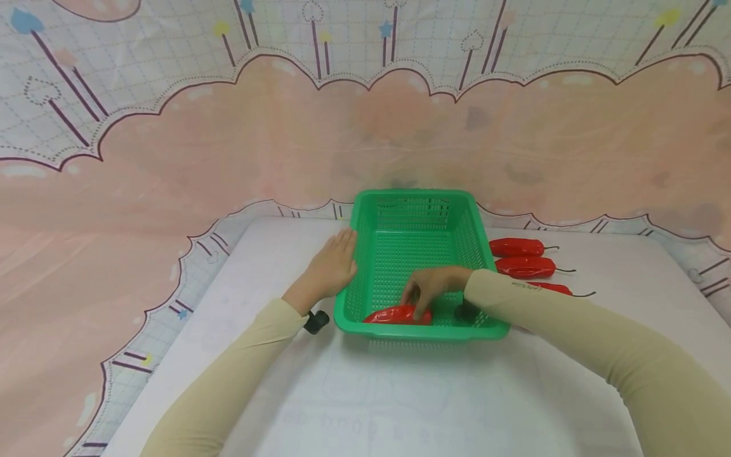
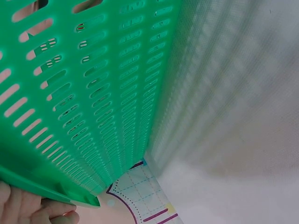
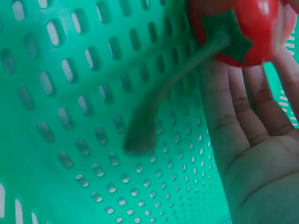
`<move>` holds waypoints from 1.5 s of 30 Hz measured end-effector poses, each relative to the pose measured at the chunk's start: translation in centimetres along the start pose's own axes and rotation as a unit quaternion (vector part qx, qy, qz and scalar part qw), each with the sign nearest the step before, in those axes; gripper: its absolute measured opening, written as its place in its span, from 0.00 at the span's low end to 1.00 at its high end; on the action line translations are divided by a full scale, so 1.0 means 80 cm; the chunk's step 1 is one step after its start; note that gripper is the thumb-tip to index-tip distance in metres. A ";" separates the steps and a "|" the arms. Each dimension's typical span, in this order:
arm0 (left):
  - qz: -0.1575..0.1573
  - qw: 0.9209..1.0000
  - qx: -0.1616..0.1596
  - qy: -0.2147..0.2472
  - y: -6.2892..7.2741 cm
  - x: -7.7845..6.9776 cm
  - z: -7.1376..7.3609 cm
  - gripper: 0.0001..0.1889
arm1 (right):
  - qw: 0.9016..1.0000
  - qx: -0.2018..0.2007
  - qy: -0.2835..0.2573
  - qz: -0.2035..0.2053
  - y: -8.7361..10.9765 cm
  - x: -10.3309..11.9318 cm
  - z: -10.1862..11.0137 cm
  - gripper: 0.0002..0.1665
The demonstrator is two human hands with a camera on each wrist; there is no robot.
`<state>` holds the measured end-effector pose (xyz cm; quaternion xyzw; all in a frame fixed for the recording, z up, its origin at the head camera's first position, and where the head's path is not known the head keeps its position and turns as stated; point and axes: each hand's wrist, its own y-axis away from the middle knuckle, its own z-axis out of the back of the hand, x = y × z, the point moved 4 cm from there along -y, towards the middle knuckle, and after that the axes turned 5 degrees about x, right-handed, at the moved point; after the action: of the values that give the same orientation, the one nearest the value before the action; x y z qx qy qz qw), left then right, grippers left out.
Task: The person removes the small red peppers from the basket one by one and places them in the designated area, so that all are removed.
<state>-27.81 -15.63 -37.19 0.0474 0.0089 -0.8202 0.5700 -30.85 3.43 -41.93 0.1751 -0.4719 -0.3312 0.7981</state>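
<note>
A green plastic basket (image 1: 422, 332) with slotted walls sits in front of me in the head view. Inside it, along the near wall, lies a long red chili pepper (image 1: 394, 314). My right hand (image 1: 435, 283) reaches down into the basket and pinches this pepper between thumb and fingers. In the right wrist view the pepper (image 3: 261, 28) shows its green cap and long stem, with the palm beside it. My left hand (image 1: 332, 265) rests on the basket's left rim, fingers stretched out. The left wrist view has those fingers (image 2: 28, 207) at the rim, beside the slotted outer wall.
Several more red peppers (image 1: 525, 268) lie side by side to the right of the basket, one partly hidden by my right sleeve. The white table (image 1: 354, 406) carries everything. A patterned pink-and-white cloth (image 1: 285, 146) hangs behind it.
</note>
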 end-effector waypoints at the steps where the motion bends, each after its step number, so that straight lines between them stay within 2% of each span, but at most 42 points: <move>1: 0.000 1.000 0.000 0.000 0.000 0.000 0.000 0.32 | 1.000 -0.003 0.000 0.001 0.000 0.000 0.001 0.17; 15: 0.003 1.000 0.007 0.012 0.002 -0.002 0.005 0.32 | 0.999 -0.020 -0.036 0.019 0.005 0.002 0.015 0.21; 21: 0.003 1.000 0.005 0.014 0.002 -0.002 0.006 0.32 | 0.999 -0.023 -0.045 0.002 0.008 0.002 0.019 0.23; 32: 0.004 1.000 0.007 0.008 0.001 0.001 0.003 0.32 | 0.999 -0.020 -0.027 -0.011 0.008 -0.001 0.031 0.21; 38: 0.002 1.000 0.003 0.014 0.001 0.000 0.002 0.32 | 0.998 -0.029 -0.041 -0.030 0.012 -0.001 0.040 0.22; 45: 0.000 1.000 0.001 0.010 0.001 0.000 0.000 0.32 | 0.998 -0.035 -0.055 -0.024 0.016 -0.006 0.052 0.24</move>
<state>-27.69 -15.64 -37.19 0.0559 0.0135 -0.8199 0.5696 -34.16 4.80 -39.43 0.1400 -0.4993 -0.3759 0.7680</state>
